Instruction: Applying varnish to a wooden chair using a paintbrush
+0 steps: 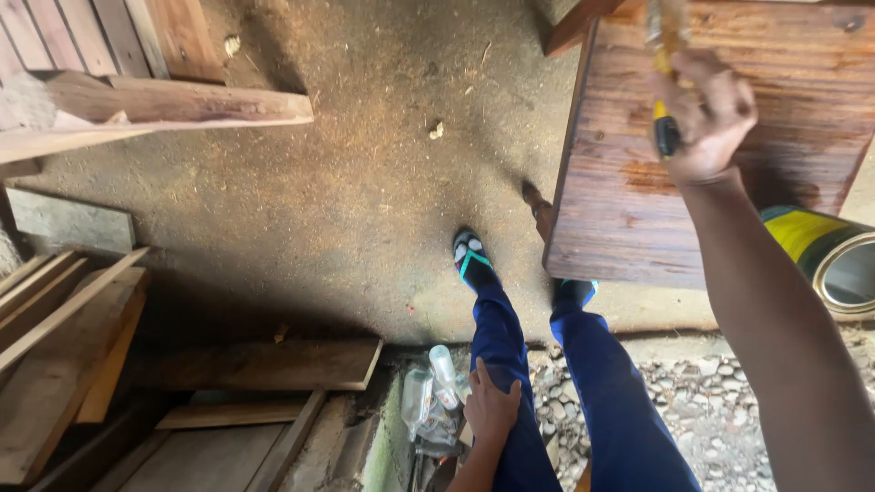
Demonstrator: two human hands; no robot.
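- Right hand (709, 118): raised over the board, fingers clenched round a brush (665, 55). The handle is yellow with a dark end that shows below the fist; the upper part is blurred, so the bristles cannot be made out.
- Board (729, 182): a flat rectangular wooden panel, reddish-brown, with pronounced straight grain and a wet-looking sheen in darker and lighter patches. The brush sits over its upper edge, towards the middle.
- Left hand (492, 405): lies flat and relaxed on the left thigh of blue trousers (620, 410), fingers spread, gripping nothing.
- Tin (834, 260): a round metal can, yellow and dark green on its side, with an open bright rim. It lies just right of the board, partly behind the right forearm.
- Feet: the left shoe (472, 257), dark with teal straps, rests on the floor; the right one is largely hidden under the board's lower edge.
- Floor (365, 182): rough concrete dusted with sawdust and small chips.
- Planks (164, 105): raw pale timber stacked at upper left; more boards and offcuts lie at lower left, in shadow.
- Bottles (437, 392): clear plastic ones, crumpled, lying beside the left hand.
- Gravel (711, 401): loose grey stones at lower right.
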